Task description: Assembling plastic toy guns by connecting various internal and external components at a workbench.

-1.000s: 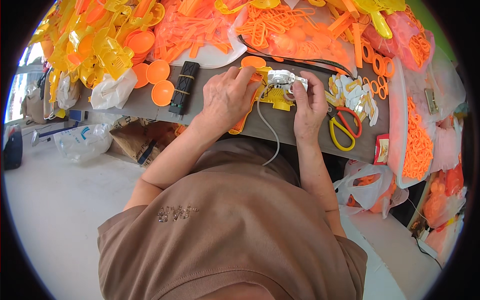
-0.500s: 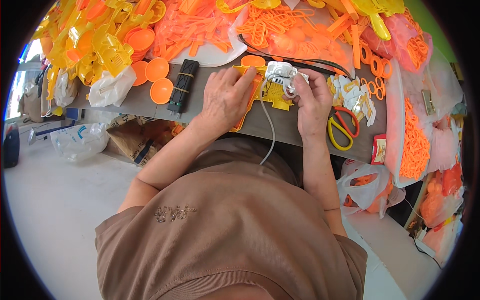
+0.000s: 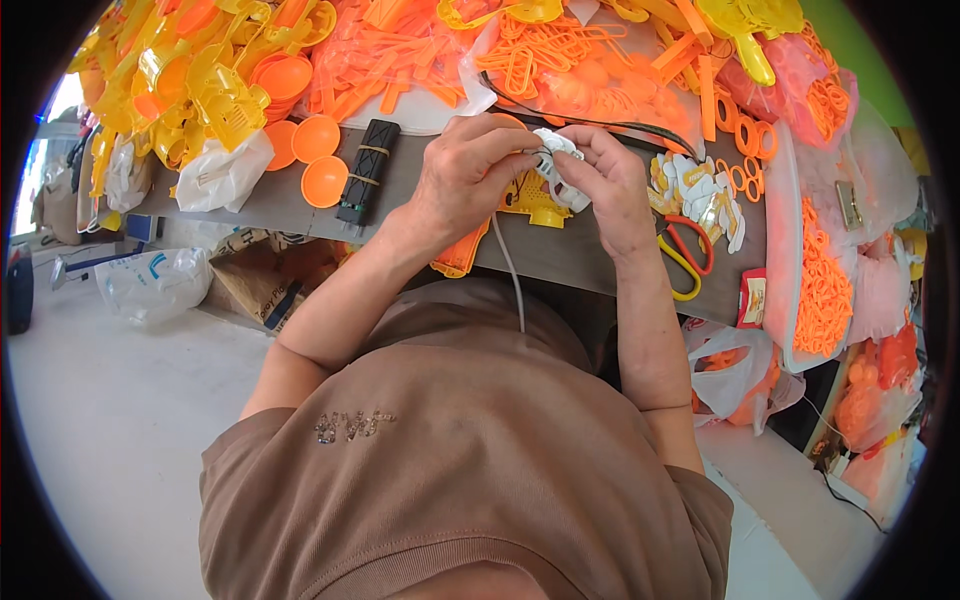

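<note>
My right hand (image 3: 614, 196) grips a small white plastic part (image 3: 566, 192), with the thumb and fingers bent round its edge. The fingertips of my left hand (image 3: 456, 178) are pinched together at the part's left side; they seem to hold a thin wire there, though the fingers mostly hide it. A pale grey cord (image 3: 513, 270) hangs below the left hand down to my shirt. Behind and under the white part lies a yellow perforated plastic shell (image 3: 540, 213). An orange plastic piece (image 3: 462, 252) lies below my left hand at the table's near edge.
Left of my hands lies a black bundle (image 3: 369, 172) with two bands, beside orange discs (image 3: 324, 182). Scissors (image 3: 688, 255) with red and yellow handles lie right, near white-and-yellow pieces (image 3: 700, 195). Orange and yellow parts are heaped (image 3: 200, 85) along the back. A clear bin (image 3: 786, 280) holds small orange pieces.
My left hand has moved from the orange piece to the white part, its fingers now pinched. The white part has turned and been drawn slightly down between both hands.
</note>
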Tool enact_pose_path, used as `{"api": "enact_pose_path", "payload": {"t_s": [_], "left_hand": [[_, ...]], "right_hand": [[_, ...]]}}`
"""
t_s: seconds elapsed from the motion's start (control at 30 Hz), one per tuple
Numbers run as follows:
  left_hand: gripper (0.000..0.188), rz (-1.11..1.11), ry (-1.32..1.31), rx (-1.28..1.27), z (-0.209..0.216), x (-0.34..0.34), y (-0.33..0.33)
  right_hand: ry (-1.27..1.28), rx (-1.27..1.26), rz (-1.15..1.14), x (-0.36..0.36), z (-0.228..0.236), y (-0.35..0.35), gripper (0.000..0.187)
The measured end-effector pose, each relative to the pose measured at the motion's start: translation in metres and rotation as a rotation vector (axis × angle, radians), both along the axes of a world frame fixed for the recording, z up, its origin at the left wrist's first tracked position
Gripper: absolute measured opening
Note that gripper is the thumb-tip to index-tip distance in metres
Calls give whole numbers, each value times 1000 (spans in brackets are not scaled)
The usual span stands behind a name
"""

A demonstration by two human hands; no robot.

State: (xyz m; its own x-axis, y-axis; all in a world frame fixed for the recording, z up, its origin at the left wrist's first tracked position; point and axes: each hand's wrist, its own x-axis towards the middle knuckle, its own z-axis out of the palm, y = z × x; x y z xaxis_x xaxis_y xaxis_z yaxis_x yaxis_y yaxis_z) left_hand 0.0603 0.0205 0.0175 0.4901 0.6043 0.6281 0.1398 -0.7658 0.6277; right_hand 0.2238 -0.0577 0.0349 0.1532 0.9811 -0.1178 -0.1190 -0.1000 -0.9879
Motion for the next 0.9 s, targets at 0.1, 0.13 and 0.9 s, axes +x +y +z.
{"api": "enact_pose_path", "payload": {"t_s": [0.1,0.13,0.9], "left_hand": [[15,-43,3,-7,4,-3,4],[14,-62,11,-17,5,-3,5],[14,-43,249,289,-2,-7,-8]], "right_hand": [[-85,21,-10,-3,4,-1,24],[-85,20,-9,-4,4,-1,24],[17,116,-234,-28,-11,10,29]]}}
